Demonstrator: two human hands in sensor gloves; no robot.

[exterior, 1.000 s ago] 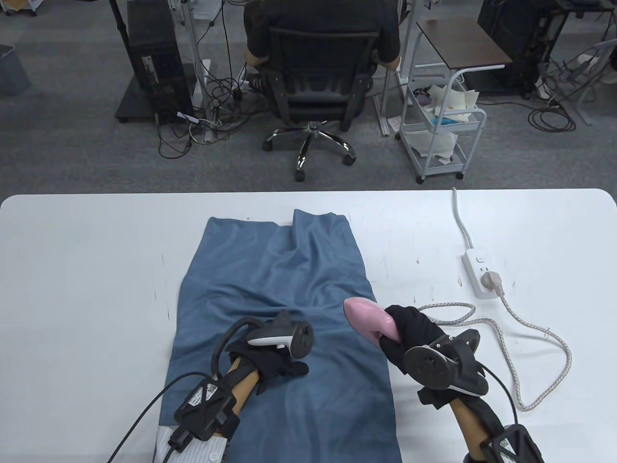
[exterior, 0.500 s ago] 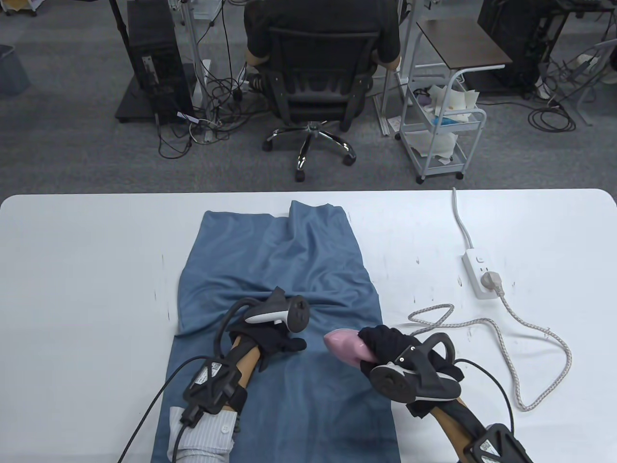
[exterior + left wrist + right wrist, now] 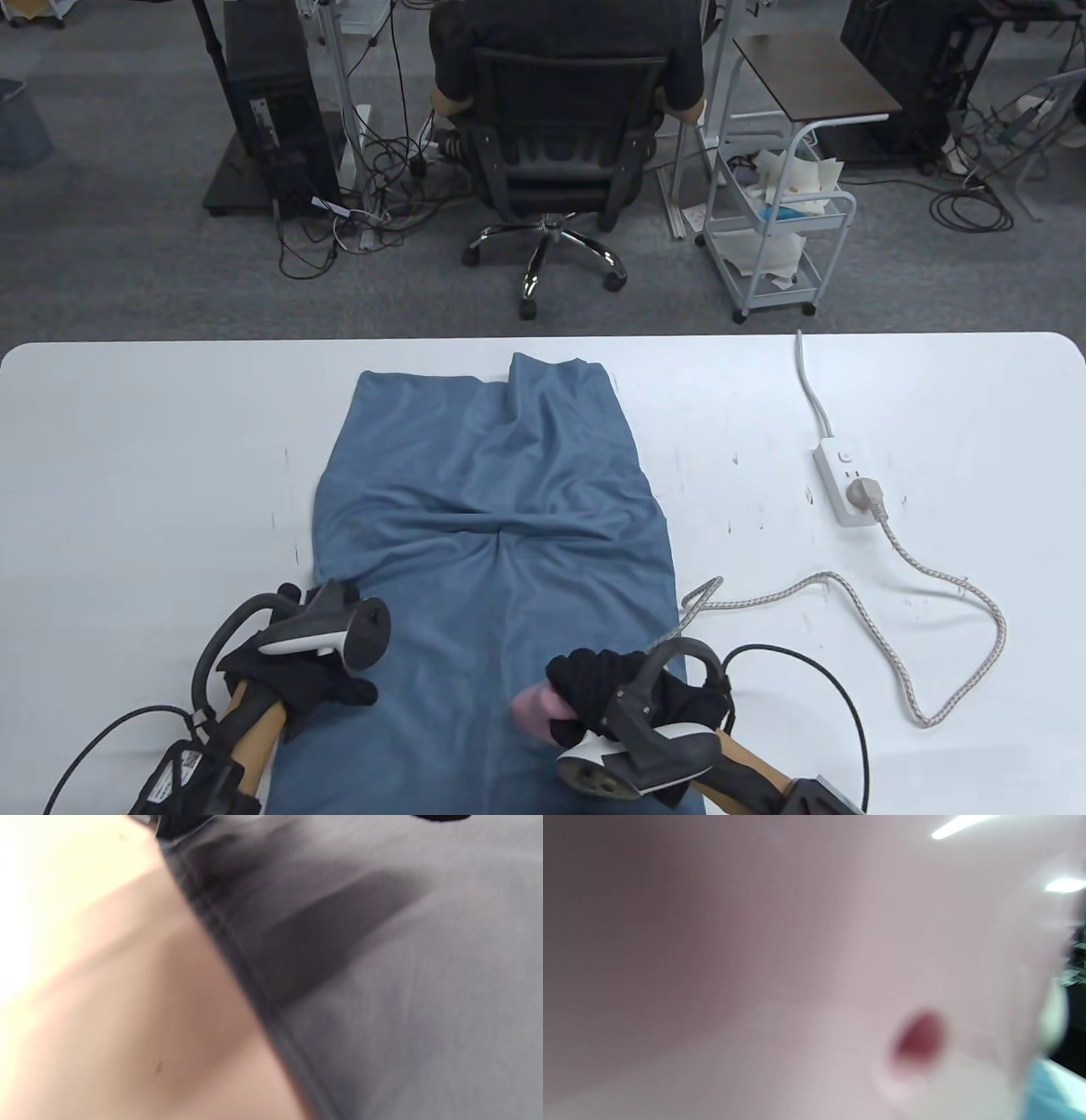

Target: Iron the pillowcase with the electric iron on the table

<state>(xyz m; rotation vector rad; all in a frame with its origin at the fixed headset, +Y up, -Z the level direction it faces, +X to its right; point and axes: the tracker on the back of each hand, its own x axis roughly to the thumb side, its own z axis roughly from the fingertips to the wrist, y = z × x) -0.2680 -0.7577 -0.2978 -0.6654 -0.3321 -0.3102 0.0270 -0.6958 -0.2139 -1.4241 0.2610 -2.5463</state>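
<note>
Left hand: the left hand (image 3: 310, 683) rests on the near left edge of the pillowcase (image 3: 492, 543), fingers pointing toward the right hand. The fingers look extended and flat on the cloth rather than curled round it; no grip is visible. A tracker (image 3: 327, 628) sits on its back.
Left wrist view: heavily blurred; it shows only the grey-blue cloth (image 3: 403, 984) with its hemmed edge running diagonally beside the pale counter (image 3: 106, 1005).
Right hand: the right hand (image 3: 607, 692) is clenched round the handle of the pink iron (image 3: 536, 711), which lies on the cloth, its nose pointing toward the left hand. Only the nose shows; the hand and its tracker (image 3: 645, 751) cover the rest.
Right wrist view: filled by the blurred pink iron body (image 3: 797, 963) with one red spot; no fingers can be made out.
Pillowcase: spread lengthwise on the white counter (image 3: 153, 475), extending away from both hands. A gathered crease crosses it just beyond the hands; a raised fold runs along the far end.
Iron position: between the two hands, close to the right one, apart from the left fingertips.
Cord: the braided cord (image 3: 882, 594) leaves from beside the right hand, loops outward on the counter, and ends at the power strip (image 3: 840, 484), well beyond the right hand.
</note>
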